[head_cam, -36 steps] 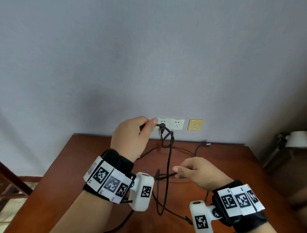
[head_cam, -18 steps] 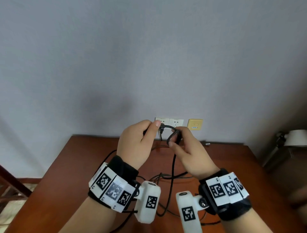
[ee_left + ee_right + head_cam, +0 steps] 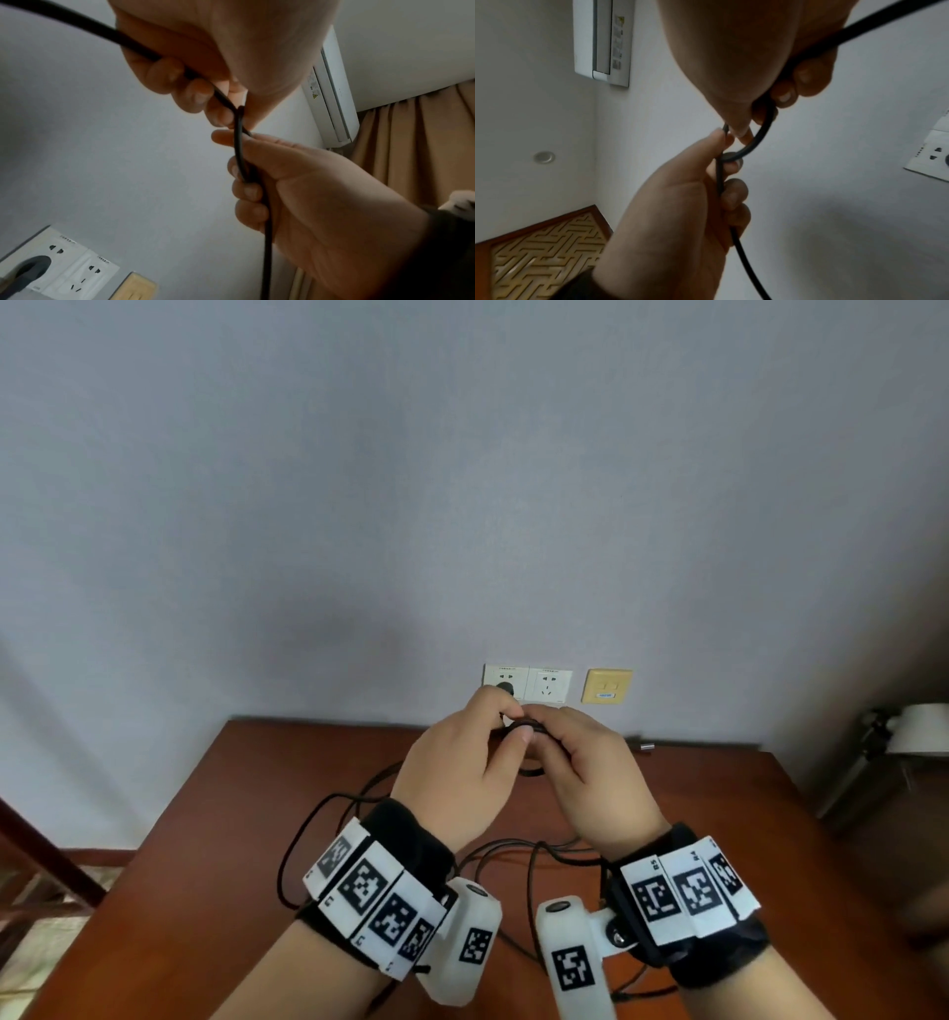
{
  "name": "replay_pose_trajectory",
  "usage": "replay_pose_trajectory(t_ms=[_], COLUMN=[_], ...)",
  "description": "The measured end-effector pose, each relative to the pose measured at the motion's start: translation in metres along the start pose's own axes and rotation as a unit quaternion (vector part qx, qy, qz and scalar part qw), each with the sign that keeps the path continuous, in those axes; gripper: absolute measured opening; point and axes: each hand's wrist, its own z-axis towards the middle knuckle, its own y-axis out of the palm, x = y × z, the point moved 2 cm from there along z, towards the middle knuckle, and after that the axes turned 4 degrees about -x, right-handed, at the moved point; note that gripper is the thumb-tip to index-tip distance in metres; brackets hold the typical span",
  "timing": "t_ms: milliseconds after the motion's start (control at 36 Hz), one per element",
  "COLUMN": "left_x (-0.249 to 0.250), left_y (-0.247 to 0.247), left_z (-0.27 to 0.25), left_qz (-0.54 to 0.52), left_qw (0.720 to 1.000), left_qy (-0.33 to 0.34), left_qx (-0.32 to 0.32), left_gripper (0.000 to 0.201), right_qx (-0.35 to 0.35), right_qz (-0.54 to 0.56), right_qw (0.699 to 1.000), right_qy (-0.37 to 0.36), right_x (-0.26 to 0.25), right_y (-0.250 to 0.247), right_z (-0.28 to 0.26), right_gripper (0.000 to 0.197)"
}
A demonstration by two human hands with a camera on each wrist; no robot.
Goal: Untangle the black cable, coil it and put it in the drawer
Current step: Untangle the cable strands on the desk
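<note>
The black cable point(image 3: 529, 724) is bunched into a small loop between both hands, in front of the wall above the back of the wooden table point(image 3: 205, 814). My left hand point(image 3: 506, 726) curls its fingers round one strand and pinches it. My right hand point(image 3: 549, 737) grips the strand beside it, the fingertips of the two hands nearly touching. In the left wrist view the cable point(image 3: 267, 233) runs down through the right hand point(image 3: 231, 154). From the right wrist the loop point(image 3: 757, 138) arcs between the hands. More cable lies in loose curves on the table. No drawer is in view.
A double wall socket point(image 3: 549, 684) with a black plug point(image 3: 506, 688) in its left half sits just behind the hands, a yellow plate point(image 3: 606, 685) beside it. A white lamp point(image 3: 919, 729) stands off the table's right side. A wooden chair frame point(image 3: 31, 855) is at the left.
My right hand rose from the table, took the cable's loop beside my left hand, and both hands have since drawn together and dropped slightly.
</note>
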Motion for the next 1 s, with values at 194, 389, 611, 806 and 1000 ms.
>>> replay_pose_trajectory(t_ms=[194, 389, 611, 806, 1000], left_x=[-0.003, -0.013, -0.018, 0.000, -0.003], left_y=[-0.007, -0.010, 0.001, 0.010, 0.010], left_z=[0.003, -0.001, -0.005, -0.002, -0.001], left_qz=[-0.027, -0.147, -0.059, -0.063, -0.054], left_qw=[0.999, 0.988, 0.997, 0.998, 0.998], left_qy=[0.025, -0.038, -0.031, 0.012, 0.001], left_qx=[-0.023, 0.015, 0.038, -0.005, -0.014], left_gripper=[0.011, 0.015, 0.015, 0.021, 0.024], right_qx=[-0.023, 0.040, 0.035, 0.006, 0.049], right_qz=[0.049, 0.145, 0.015, -0.111, -0.137], right_qw=[0.998, 0.987, 0.997, 0.994, 0.989], right_qy=[0.018, 0.058, 0.072, 0.008, 0.002], right_x=[-0.003, -0.003, 0.006, -0.013, -0.002], right_y=[-0.008, -0.013, -0.014, -0.009, -0.012], right_z=[-0.006, -0.014, -0.012, -0.007, -0.004], right_gripper=[0.036, 0.025, 0.019, 0.014, 0.022])
